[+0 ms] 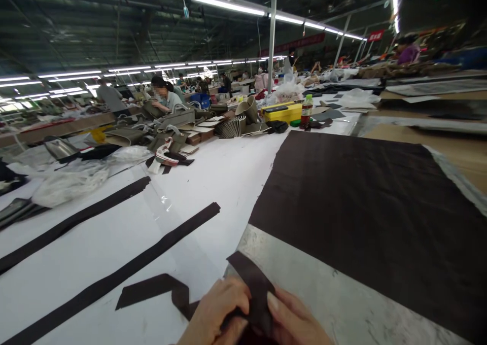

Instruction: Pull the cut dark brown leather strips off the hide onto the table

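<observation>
Low in the head view, my left hand (218,312) and my right hand (294,317) are both closed on one dark brown fabric strip (253,279). One end of it points up and away between my hands, and a loose, twisted length (152,288) trails over the white tabletop to the left. Two long dark strips (125,264) lie flat and roughly parallel further left. A large dark brown fabric sheet (365,213) is spread on a grey marbled board (289,256), ahead and to the right of my hands. My fingers partly hide the gripped part.
White tabletop (213,167) extends ahead. Beyond it stand stacked olive pieces (232,127), a tape dispenser (166,154), a yellow box (281,112) and a bottle (306,110). Clear plastic bags (72,182) lie at left. A person (167,96) works further back; cardboard layers (429,147) are at right.
</observation>
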The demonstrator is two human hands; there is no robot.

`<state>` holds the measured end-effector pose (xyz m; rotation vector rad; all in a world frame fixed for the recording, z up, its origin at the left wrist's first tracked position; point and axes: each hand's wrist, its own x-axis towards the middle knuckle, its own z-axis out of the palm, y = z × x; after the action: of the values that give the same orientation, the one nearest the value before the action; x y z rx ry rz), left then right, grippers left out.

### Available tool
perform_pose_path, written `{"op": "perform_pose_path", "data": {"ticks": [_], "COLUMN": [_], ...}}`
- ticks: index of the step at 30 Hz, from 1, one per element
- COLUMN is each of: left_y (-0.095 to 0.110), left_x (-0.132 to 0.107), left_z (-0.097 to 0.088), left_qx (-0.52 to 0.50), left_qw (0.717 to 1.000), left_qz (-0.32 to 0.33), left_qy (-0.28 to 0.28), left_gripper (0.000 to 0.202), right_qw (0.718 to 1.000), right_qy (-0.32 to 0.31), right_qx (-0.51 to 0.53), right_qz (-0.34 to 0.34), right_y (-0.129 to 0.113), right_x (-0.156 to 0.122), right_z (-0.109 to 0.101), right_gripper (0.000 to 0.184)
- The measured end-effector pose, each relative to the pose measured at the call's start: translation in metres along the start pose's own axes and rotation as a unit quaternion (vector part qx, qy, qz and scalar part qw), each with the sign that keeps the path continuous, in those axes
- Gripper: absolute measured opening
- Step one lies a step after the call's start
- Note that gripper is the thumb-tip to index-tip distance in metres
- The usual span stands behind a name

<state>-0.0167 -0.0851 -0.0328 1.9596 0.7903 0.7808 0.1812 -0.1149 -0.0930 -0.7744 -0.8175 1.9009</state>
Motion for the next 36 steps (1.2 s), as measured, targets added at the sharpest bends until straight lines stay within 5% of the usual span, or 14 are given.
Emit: {"op": "perform_pose_path", "data": {"ticks": [2,7,12,17,26,28,31,33,36], "left_y": [-0.002,-0.005,-0.004,0.0,0.011,0.016,0.027,0.035,0.046], "left_x": [-0.008,-0.017,-0.007,0.003,0.015,0.018,0.023,0.028,0.034], "left_z": [0.007,0.013,0.012,0.016,0.002,-0.004,-0.009,-0.009,-0.007], "left_qx": [-0.022,-0.155,-0.23,-0.188,-0.082,-0.063,-0.046,-0.05,-0.07], "left_qw": [0.999,0.972,0.945,0.941,0.958,0.961,0.963,0.964,0.965], "left_qz": [-0.01,-0.175,-0.221,-0.264,-0.237,-0.232,-0.228,-0.217,-0.192], "left_qy": [-0.03,-0.015,-0.069,-0.1,-0.138,-0.136,-0.137,-0.145,-0.163], "left_gripper": [0.005,0.031,0.061,0.047,0.024,0.023,0.023,0.025,0.025], "right_qw": [0.998,0.991,0.987,0.973,0.952,0.925,0.831,0.802,0.841], "right_qy": [-0.003,0.057,0.106,0.208,0.234,0.27,0.322,0.254,0.059], "right_qx": [0.058,0.099,0.08,0.013,-0.131,-0.198,-0.377,-0.468,-0.491], "right_qz": [-0.018,-0.07,-0.088,-0.098,-0.146,-0.179,-0.252,-0.27,-0.218], "right_y": [0.003,-0.011,-0.027,-0.029,-0.039,-0.037,-0.04,-0.048,-0.055], "right_x": [0.013,0.007,-0.009,-0.02,-0.034,-0.037,-0.048,-0.057,-0.062], "right_z": [0.016,0.018,0.021,0.015,-0.008,-0.019,-0.022,-0.013,0.007], "right_gripper": [0.05,0.049,0.049,0.051,0.059,0.062,0.055,0.047,0.043]}}
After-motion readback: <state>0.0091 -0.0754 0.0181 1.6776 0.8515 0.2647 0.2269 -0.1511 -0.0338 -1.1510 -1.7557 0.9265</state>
